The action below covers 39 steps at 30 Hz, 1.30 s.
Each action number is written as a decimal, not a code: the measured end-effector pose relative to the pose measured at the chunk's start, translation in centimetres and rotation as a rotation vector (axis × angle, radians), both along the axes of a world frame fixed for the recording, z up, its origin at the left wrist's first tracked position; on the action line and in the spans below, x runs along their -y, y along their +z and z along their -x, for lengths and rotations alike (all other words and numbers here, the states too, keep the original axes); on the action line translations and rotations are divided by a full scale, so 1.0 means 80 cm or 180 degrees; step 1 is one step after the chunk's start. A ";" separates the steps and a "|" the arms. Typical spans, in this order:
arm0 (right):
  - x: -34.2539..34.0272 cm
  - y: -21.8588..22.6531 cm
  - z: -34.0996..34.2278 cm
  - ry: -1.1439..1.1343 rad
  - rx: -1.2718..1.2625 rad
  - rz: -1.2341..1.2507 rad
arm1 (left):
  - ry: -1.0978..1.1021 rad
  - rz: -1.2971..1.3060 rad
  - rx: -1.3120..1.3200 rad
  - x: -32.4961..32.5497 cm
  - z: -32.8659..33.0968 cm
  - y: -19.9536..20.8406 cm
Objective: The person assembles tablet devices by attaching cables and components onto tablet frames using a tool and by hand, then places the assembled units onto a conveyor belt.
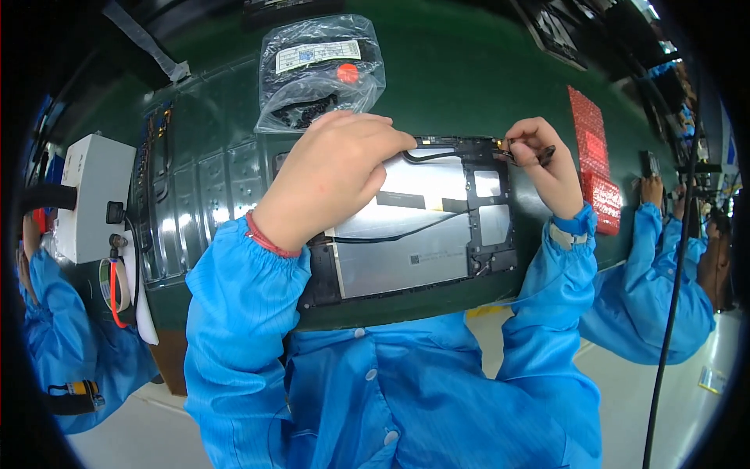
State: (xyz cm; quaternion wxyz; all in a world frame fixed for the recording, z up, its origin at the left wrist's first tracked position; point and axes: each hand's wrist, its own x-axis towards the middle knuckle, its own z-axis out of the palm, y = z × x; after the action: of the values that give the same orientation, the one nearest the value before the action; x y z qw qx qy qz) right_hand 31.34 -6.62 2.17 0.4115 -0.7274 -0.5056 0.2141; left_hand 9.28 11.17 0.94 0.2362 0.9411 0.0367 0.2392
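Observation:
A flat device housing (492, 262), black-framed like a tablet with a silver panel (391, 270), lies on the green bench before me. My left hand (332, 168) reaches over its upper left part, fingertips closed at the top edge on a thin black cable (437, 155). Another black cable (391, 238) runs across the panel. At the upper right corner, my right hand (547, 168) pinches a small dark slender piece (545, 155), whose kind I cannot make out. Part of the housing is hidden under my left hand and wrist.
A clear plastic bag (320, 70) with black parts lies beyond the housing. Red bubble wrap (595, 168) is at right. A clear moulded tray (199, 195), cables (156, 133), a white box (95, 198) and a tape roll (114, 285) stand left. Co-workers in blue sit on both sides.

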 end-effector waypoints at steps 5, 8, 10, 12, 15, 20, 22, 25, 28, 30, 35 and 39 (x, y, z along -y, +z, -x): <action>0.000 0.008 0.006 0.0029 0.0011 0.0059 | -0.0040 -0.0241 0.0009 0.001 0.003 -0.004; -0.002 0.009 0.007 0.0068 0.0121 0.0118 | -0.0050 -0.0281 -0.0028 0.004 0.003 -0.004; -0.003 0.011 0.008 0.0033 0.0312 0.0242 | 0.0004 -0.0394 -0.0029 0.005 0.003 -0.003; -0.006 0.011 0.010 0.0004 0.0265 0.0229 | 0.0007 -0.0461 -0.0069 0.006 0.003 0.000; -0.007 0.007 0.007 -0.0010 0.0291 0.0257 | 0.0020 -0.0576 -0.0114 0.007 0.003 0.001; -0.008 0.003 0.007 -0.0043 0.0404 0.0265 | 0.0050 -0.0752 -0.0100 0.009 0.003 0.002; -0.010 0.003 0.007 0.0010 0.0486 0.0287 | 0.0091 -0.0854 -0.0118 0.011 0.002 0.005; -0.009 0.000 0.007 0.0095 0.0722 0.0171 | 0.0121 -0.1151 -0.0221 0.015 0.000 0.008; -0.009 0.000 0.006 0.0116 0.0787 0.0148 | 0.0199 -0.1565 -0.0267 0.021 -0.001 0.012; -0.009 0.000 0.008 0.0092 0.0799 0.0155 | 0.0136 -0.1684 -0.0265 0.025 -0.003 0.018; -0.008 -0.002 0.005 0.0110 0.0781 0.0132 | -0.0456 -0.2178 -0.0516 0.023 -0.013 0.033; -0.009 -0.003 0.003 0.0157 0.0700 0.0139 | -0.0758 -0.2329 -0.0959 0.022 -0.029 0.056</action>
State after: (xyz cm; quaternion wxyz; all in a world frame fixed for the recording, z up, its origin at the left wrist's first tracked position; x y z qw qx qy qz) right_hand 31.06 -5.88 1.95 0.3322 -0.7427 -0.5607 0.1540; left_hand 11.63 9.38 5.41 -0.0959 0.9851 -0.1257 0.0669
